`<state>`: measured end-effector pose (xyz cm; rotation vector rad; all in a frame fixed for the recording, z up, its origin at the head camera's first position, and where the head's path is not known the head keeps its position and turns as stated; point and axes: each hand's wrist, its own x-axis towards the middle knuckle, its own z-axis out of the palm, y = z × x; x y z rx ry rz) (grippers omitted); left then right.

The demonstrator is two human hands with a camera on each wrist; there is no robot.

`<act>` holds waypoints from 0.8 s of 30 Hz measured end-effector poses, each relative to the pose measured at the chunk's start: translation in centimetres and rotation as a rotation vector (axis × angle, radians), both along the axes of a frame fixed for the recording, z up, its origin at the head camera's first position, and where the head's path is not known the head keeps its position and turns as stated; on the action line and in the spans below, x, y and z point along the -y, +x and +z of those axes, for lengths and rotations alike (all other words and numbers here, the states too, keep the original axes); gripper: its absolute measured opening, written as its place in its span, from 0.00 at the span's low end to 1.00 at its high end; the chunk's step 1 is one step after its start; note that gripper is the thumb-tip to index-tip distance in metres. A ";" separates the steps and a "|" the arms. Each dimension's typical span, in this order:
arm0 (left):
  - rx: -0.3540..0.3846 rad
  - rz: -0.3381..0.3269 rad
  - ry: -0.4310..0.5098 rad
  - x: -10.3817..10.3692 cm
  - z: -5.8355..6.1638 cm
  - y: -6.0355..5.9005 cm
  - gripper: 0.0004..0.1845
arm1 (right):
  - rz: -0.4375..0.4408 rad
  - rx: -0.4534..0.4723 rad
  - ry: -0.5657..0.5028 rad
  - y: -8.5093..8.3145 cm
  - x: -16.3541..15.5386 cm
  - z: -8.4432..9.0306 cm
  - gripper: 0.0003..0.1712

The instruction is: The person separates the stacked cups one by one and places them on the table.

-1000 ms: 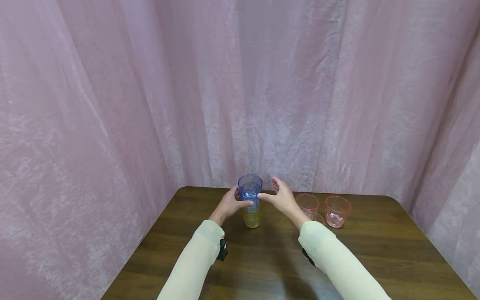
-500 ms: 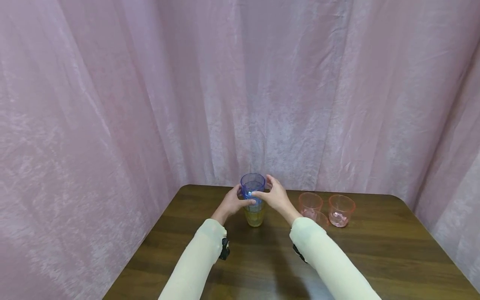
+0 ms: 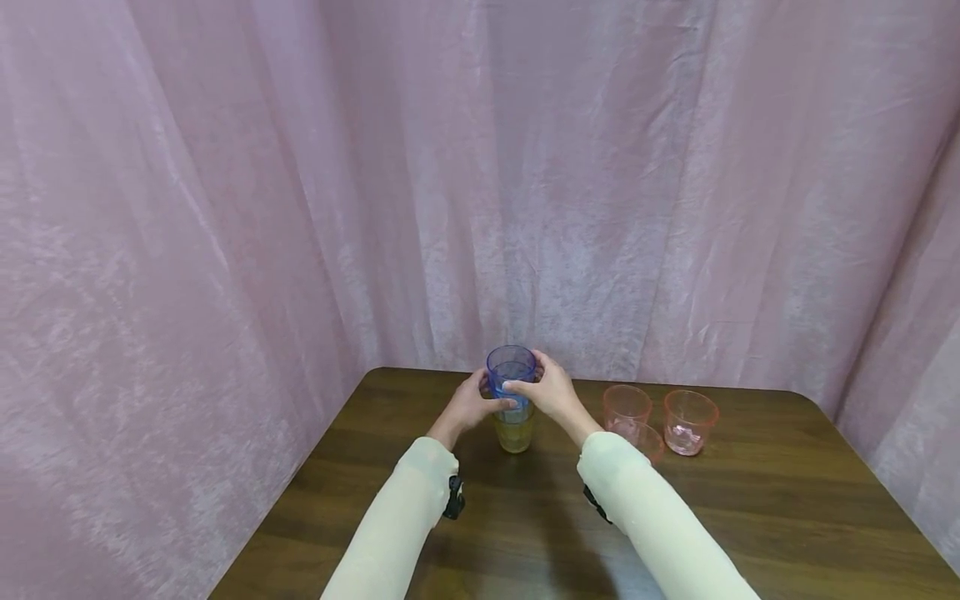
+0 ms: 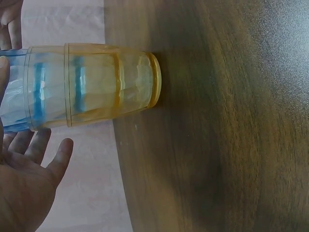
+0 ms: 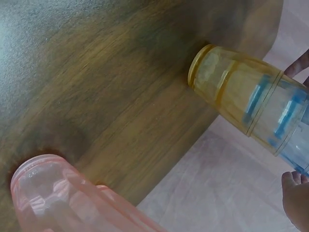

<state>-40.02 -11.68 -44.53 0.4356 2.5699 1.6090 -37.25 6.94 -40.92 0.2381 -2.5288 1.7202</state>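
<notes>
A stack of nested see-through cups stands upright on the table, a yellow cup at the bottom and a blue cup on top. From the left, my left hand curves round the stack's upper part, thumb in front. My right hand holds the blue cup from the other side, its thumb on the front. In the left wrist view, some fingers touch the blue cup while others spread away. The right wrist view shows the yellow cup standing on the wood; the stack's top lies outside it.
To the right of the stack stand a pink cup and another pink cup, with a third pink cup partly hidden by the right sleeve. The brown wooden table ends before a pink curtain.
My right hand has moved left and closed in on the blue cup. The left hand stays round the stack. The view has shifted slightly; the pink cups stay put.
</notes>
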 end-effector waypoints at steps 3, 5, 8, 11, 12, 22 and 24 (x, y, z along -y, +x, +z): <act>0.006 0.002 -0.007 -0.1 0.1 0.1 0.47 | 0.002 -0.003 0.005 0.0 -0.1 0.0 0.50; 0.010 0.010 -0.017 -0.1 0.2 0.2 0.47 | 0.004 -0.003 0.006 0.0 -0.1 0.0 0.49; 0.009 0.013 -0.018 0.0 0.1 0.2 0.47 | 0.008 0.010 0.004 -0.1 -0.2 0.2 0.47; 0.003 0.011 -0.008 -0.1 0.1 0.1 0.46 | 0.003 0.016 0.001 -0.1 -0.2 0.4 0.46; 0.003 0.011 -0.006 -0.1 0.0 0.1 0.46 | 0.002 0.014 0.003 -0.1 -0.2 0.4 0.45; 0.002 0.003 0.021 -0.1 -0.1 0.3 0.47 | -0.037 -0.022 0.003 0.3 0.1 0.6 0.50; 0.000 0.006 0.020 -0.1 -0.1 0.3 0.47 | -0.044 -0.033 -0.014 0.4 0.3 0.7 0.50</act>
